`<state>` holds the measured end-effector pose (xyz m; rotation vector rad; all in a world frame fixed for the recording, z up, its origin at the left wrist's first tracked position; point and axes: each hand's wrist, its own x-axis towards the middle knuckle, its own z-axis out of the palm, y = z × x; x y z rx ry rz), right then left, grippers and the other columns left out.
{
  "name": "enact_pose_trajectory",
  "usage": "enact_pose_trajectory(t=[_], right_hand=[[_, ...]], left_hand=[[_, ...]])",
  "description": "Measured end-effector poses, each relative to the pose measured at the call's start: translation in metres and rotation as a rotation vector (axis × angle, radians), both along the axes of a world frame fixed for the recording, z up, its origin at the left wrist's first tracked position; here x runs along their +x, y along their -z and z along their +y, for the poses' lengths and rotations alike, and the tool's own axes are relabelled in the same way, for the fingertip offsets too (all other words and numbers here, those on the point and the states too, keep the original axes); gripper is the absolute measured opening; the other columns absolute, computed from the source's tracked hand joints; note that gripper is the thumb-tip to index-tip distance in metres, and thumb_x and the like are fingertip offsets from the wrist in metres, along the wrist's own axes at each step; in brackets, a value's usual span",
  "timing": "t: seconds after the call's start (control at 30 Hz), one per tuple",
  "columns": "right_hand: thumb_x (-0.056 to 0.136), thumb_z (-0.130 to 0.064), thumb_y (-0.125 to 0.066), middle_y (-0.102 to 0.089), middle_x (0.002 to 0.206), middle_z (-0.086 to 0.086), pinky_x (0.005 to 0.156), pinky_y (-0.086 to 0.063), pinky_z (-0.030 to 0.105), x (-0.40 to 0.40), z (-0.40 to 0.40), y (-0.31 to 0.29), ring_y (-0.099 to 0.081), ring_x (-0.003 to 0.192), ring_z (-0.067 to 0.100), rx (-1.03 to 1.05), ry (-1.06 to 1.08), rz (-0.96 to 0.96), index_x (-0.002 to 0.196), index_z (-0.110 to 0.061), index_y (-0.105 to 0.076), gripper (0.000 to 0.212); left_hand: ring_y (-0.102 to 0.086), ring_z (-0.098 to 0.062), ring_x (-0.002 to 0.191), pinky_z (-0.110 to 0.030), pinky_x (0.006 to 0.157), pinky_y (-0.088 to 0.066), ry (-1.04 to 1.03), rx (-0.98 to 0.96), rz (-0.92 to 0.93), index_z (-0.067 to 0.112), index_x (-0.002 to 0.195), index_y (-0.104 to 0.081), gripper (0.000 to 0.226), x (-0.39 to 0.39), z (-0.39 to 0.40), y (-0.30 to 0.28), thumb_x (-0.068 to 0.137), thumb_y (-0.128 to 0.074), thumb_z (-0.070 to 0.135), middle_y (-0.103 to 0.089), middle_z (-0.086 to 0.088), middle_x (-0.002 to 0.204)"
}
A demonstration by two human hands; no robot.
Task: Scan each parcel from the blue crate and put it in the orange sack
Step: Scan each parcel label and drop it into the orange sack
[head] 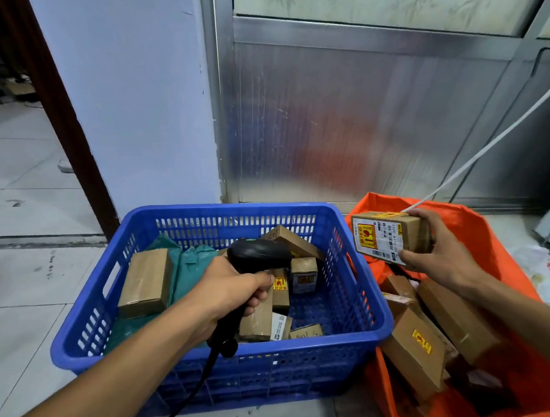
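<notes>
Grey floor tiles carry the blue slatted plastic crate (pixel 220 309) and orange fabric sack (pixel 483 226). Right hand (pixel 439 249) grips a small labelled cardboard parcel (pixel 388 236), long axis level, above the sack's mouth. Left hand (pixel 232 291) clenches the black handheld scanner (pixel 257 255), its head aimed right at the label.

Partly legible "A172" on white label (pixel 387 244) of held parcel (pixel 396 237)

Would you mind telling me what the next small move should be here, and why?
Probably lower the small box into the orange sack. The right hand holds it above the sack's opening, label facing the scanner in the left hand. Whether the scan has registered cannot be told.
</notes>
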<state>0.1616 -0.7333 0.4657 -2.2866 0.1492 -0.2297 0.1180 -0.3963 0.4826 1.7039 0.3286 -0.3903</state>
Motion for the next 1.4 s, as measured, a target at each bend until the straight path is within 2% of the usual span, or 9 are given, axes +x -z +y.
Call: enact_pose_trajectory(t=[0.17,0.4,0.5,0.6,0.77,0.9,1.0,1.2,1.4], right_hand=[[0.077,-0.001,-0.078,-0.062,0.109,0.006,0.074,-0.062,0.046,0.003,-0.032,0.005,-0.068,0.081,0.021,-0.084,0.082,0.082,0.134,-0.036,-0.043,0.075],[0.078,-0.008,-0.080,-0.064,0.109,0.014,0.074,-0.061,0.050,0.006,-0.063,0.024,-0.070,0.081,0.030,-0.206,0.162,0.223,0.136,-0.034,-0.039,0.077],[0.079,-0.007,-0.079,-0.063,0.118,0.020,0.083,-0.057,0.045,0.001,-0.066,0.038,-0.065,0.091,0.033,-0.318,0.126,0.319,0.145,-0.026,-0.036,0.080],[0.084,-0.018,-0.074,-0.061,0.120,0.021,0.079,-0.050,0.036,-0.004,-0.063,0.056,-0.062,0.100,0.036,-0.505,0.025,0.421,0.148,-0.025,-0.032,0.077],[0.085,-0.018,-0.063,-0.047,0.136,0.015,0.088,-0.052,0.042,-0.003,-0.059,0.089,-0.054,0.115,0.035,-0.767,-0.034,0.513,0.156,-0.033,-0.017,0.086],[0.091,-0.023,-0.056,-0.054,0.131,0.014,0.075,-0.052,0.034,0.006,-0.056,0.100,-0.061,0.102,0.028,-0.824,-0.022,0.548,0.155,-0.034,-0.019,0.075],[0.092,-0.037,-0.060,-0.056,0.131,0.012,0.078,-0.048,0.032,0.008,-0.052,0.103,-0.060,0.109,0.028,-0.858,-0.074,0.610,0.153,-0.031,-0.024,0.071],[0.092,-0.021,-0.056,-0.055,0.128,0.014,0.067,-0.044,0.027,0.011,-0.041,0.109,-0.061,0.101,0.026,-0.831,-0.095,0.756,0.156,-0.034,-0.011,0.080],[0.100,-0.024,-0.046,-0.055,0.139,0.014,0.078,-0.042,0.026,0.008,-0.032,0.106,-0.060,0.114,0.025,-0.851,-0.130,0.795,0.158,-0.024,-0.013,0.067]], left_hand=[[-0.052,-0.013,0.048,-0.025,0.052,-0.047,0.015,0.006,0.006,0.000,0.083,-0.072,0.007,0.001,-0.003,0.001,0.089,-0.072,0.004,-0.064,-0.009,0.062],[-0.052,-0.013,0.048,-0.025,0.052,-0.047,0.009,0.008,0.009,0.000,0.082,-0.071,0.008,0.002,-0.003,0.003,0.089,-0.073,0.003,-0.065,-0.011,0.063],[-0.052,-0.012,0.046,-0.025,0.050,-0.046,0.015,0.006,0.018,0.000,0.082,-0.071,0.008,0.003,-0.003,0.005,0.089,-0.073,0.003,-0.065,-0.010,0.062],[-0.051,-0.011,0.045,-0.022,0.047,-0.046,0.008,0.005,0.012,0.001,0.081,-0.071,0.009,0.003,-0.003,0.006,0.089,-0.073,0.004,-0.064,-0.009,0.061],[-0.050,-0.013,0.046,-0.022,0.045,-0.044,-0.013,0.004,0.007,-0.001,0.082,-0.071,0.009,0.005,-0.001,0.006,0.089,-0.073,0.004,-0.064,-0.010,0.062],[-0.050,-0.013,0.046,-0.022,0.046,-0.044,-0.017,-0.008,0.017,0.001,0.081,-0.071,0.010,0.009,-0.001,0.007,0.090,-0.072,0.005,-0.064,-0.009,0.061],[-0.050,-0.012,0.046,-0.023,0.047,-0.044,-0.014,-0.011,0.022,0.001,0.083,-0.071,0.008,0.010,-0.001,0.009,0.090,-0.072,0.004,-0.064,-0.009,0.060],[-0.051,-0.012,0.048,-0.024,0.049,-0.045,-0.007,-0.001,0.033,0.000,0.088,-0.072,0.005,0.009,-0.001,0.011,0.089,-0.072,0.005,-0.066,-0.007,0.061],[-0.051,-0.012,0.049,-0.023,0.050,-0.045,-0.008,-0.006,0.045,0.002,0.088,-0.071,0.004,0.008,0.001,0.011,0.089,-0.072,0.006,-0.065,-0.007,0.062]])
